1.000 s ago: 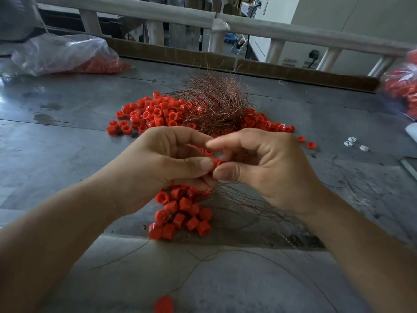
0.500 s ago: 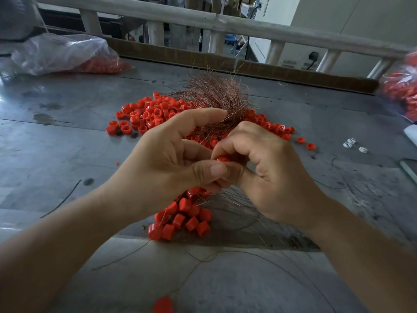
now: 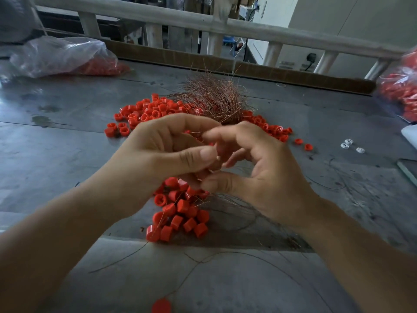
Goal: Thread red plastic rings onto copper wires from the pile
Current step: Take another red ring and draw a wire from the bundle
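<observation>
Pretty dim overall, with soft daylight let in from behind the railing (image 3: 225, 23) at the far side. A dull sheen is picked up on the grey metal table (image 3: 56, 154), but no harsh glare. A soft shadow is cast on the near part of the table under the right hand (image 3: 266, 175), whose fingertips (image 3: 212, 134) are smeared by motion blur. The railing is bowed by wide-angle distortion, and the plastic bag (image 3: 401, 91) at the right edge is smudged.
</observation>
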A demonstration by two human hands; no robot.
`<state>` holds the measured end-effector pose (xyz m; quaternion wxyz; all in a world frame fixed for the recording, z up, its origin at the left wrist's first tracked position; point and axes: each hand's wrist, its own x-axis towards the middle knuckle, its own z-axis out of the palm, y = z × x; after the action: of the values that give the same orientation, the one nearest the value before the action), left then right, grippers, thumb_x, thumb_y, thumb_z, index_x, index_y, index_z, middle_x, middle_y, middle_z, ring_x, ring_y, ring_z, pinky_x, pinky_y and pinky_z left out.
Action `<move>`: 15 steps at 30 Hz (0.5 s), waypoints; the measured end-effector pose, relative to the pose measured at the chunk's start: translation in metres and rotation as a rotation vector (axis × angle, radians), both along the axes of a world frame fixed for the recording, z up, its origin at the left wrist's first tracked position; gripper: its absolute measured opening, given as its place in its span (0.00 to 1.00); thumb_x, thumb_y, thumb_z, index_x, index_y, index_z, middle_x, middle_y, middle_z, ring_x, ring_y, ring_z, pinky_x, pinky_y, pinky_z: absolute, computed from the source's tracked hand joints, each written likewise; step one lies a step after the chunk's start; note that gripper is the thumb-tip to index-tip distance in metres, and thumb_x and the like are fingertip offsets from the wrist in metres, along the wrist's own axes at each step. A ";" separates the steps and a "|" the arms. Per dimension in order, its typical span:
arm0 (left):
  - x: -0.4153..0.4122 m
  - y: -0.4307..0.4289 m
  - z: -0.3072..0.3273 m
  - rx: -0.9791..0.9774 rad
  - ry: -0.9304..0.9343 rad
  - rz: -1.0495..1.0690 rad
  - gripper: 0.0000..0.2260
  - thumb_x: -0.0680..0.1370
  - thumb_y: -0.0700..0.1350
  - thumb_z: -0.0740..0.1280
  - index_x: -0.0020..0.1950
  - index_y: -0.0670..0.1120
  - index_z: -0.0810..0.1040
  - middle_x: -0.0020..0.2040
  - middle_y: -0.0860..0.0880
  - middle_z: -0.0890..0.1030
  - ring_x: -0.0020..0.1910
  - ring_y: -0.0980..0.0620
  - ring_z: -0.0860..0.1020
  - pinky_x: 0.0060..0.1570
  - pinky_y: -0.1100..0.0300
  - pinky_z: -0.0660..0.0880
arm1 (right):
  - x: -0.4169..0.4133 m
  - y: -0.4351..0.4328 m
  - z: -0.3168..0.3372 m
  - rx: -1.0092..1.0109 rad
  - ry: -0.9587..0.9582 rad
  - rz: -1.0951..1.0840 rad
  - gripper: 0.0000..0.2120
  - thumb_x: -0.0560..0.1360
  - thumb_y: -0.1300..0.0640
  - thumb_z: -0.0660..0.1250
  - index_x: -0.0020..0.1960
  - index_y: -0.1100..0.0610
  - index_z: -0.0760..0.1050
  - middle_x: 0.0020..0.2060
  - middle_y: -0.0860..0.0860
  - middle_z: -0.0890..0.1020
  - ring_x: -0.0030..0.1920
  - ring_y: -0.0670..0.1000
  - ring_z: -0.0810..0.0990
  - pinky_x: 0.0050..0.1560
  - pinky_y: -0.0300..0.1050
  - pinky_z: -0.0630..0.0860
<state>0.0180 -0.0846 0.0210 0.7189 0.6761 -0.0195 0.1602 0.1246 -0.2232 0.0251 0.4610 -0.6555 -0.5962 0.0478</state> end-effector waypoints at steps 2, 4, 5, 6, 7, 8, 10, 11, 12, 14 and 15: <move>-0.001 0.002 0.004 -0.058 -0.041 -0.016 0.20 0.61 0.54 0.76 0.51 0.51 0.82 0.39 0.47 0.84 0.34 0.53 0.81 0.31 0.64 0.77 | 0.001 0.000 0.002 -0.032 0.078 0.005 0.20 0.64 0.50 0.72 0.54 0.45 0.71 0.46 0.46 0.79 0.47 0.41 0.78 0.47 0.35 0.75; -0.003 0.003 0.007 -0.048 -0.070 0.000 0.19 0.62 0.56 0.75 0.51 0.52 0.82 0.40 0.52 0.84 0.36 0.59 0.81 0.32 0.68 0.76 | 0.001 0.000 0.002 -0.050 0.102 0.030 0.16 0.66 0.52 0.70 0.52 0.46 0.73 0.45 0.46 0.81 0.46 0.40 0.79 0.46 0.34 0.75; -0.003 0.003 0.007 -0.034 -0.076 0.015 0.19 0.62 0.57 0.75 0.51 0.53 0.82 0.41 0.53 0.84 0.37 0.60 0.81 0.33 0.69 0.75 | 0.001 0.001 0.002 -0.037 0.095 0.037 0.13 0.67 0.54 0.70 0.51 0.48 0.74 0.43 0.44 0.81 0.44 0.39 0.79 0.44 0.31 0.74; -0.003 0.004 0.007 -0.032 -0.081 0.026 0.19 0.63 0.57 0.75 0.51 0.53 0.81 0.41 0.54 0.84 0.37 0.61 0.81 0.33 0.69 0.75 | 0.001 0.001 0.002 -0.014 0.084 0.033 0.10 0.69 0.56 0.69 0.49 0.49 0.75 0.40 0.42 0.81 0.42 0.38 0.79 0.43 0.29 0.73; -0.003 0.005 0.007 -0.039 -0.089 0.030 0.18 0.64 0.55 0.74 0.51 0.53 0.81 0.41 0.53 0.84 0.37 0.61 0.81 0.33 0.69 0.75 | 0.001 0.000 0.002 0.010 0.079 0.019 0.07 0.70 0.57 0.68 0.47 0.50 0.76 0.38 0.40 0.80 0.40 0.37 0.79 0.41 0.28 0.72; -0.003 0.005 0.006 -0.052 -0.099 0.031 0.16 0.65 0.53 0.73 0.50 0.52 0.81 0.41 0.53 0.84 0.36 0.60 0.81 0.32 0.68 0.75 | 0.001 0.000 0.003 0.033 0.078 -0.003 0.05 0.70 0.57 0.67 0.45 0.49 0.76 0.36 0.39 0.79 0.39 0.37 0.78 0.39 0.27 0.71; -0.004 0.007 0.005 -0.088 -0.103 0.045 0.13 0.66 0.49 0.71 0.49 0.51 0.82 0.40 0.52 0.84 0.35 0.60 0.81 0.31 0.68 0.75 | 0.002 -0.001 0.006 0.076 0.064 -0.058 0.05 0.71 0.57 0.67 0.42 0.47 0.76 0.33 0.37 0.78 0.36 0.37 0.78 0.36 0.26 0.70; -0.003 0.008 0.005 -0.106 -0.098 0.058 0.12 0.66 0.47 0.71 0.48 0.51 0.82 0.40 0.52 0.84 0.35 0.59 0.81 0.31 0.67 0.75 | 0.004 -0.002 0.007 0.092 0.052 -0.085 0.05 0.71 0.58 0.67 0.42 0.48 0.76 0.32 0.37 0.78 0.34 0.37 0.77 0.35 0.26 0.69; -0.003 0.009 0.005 -0.118 -0.096 0.071 0.11 0.66 0.45 0.71 0.48 0.51 0.82 0.40 0.52 0.83 0.34 0.59 0.81 0.30 0.67 0.75 | 0.005 -0.002 0.008 0.103 0.039 -0.108 0.05 0.72 0.58 0.67 0.42 0.49 0.77 0.32 0.38 0.78 0.34 0.37 0.77 0.34 0.26 0.69; -0.002 0.009 0.005 -0.109 -0.110 0.097 0.09 0.66 0.45 0.70 0.46 0.51 0.83 0.39 0.52 0.83 0.34 0.60 0.80 0.30 0.68 0.74 | 0.007 -0.003 0.009 0.108 0.019 -0.147 0.03 0.72 0.59 0.67 0.42 0.51 0.78 0.34 0.41 0.80 0.35 0.40 0.78 0.35 0.28 0.70; -0.002 0.009 0.005 -0.103 -0.121 0.116 0.10 0.65 0.45 0.70 0.45 0.51 0.83 0.39 0.52 0.83 0.33 0.60 0.80 0.30 0.68 0.74 | 0.008 -0.003 0.009 0.105 0.012 -0.165 0.03 0.72 0.58 0.68 0.41 0.51 0.78 0.34 0.43 0.80 0.35 0.41 0.78 0.35 0.28 0.70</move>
<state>0.0163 -0.0757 0.0264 0.7398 0.6272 -0.0153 0.2431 0.1329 -0.2263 0.0344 0.5005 -0.6772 -0.5391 -0.0177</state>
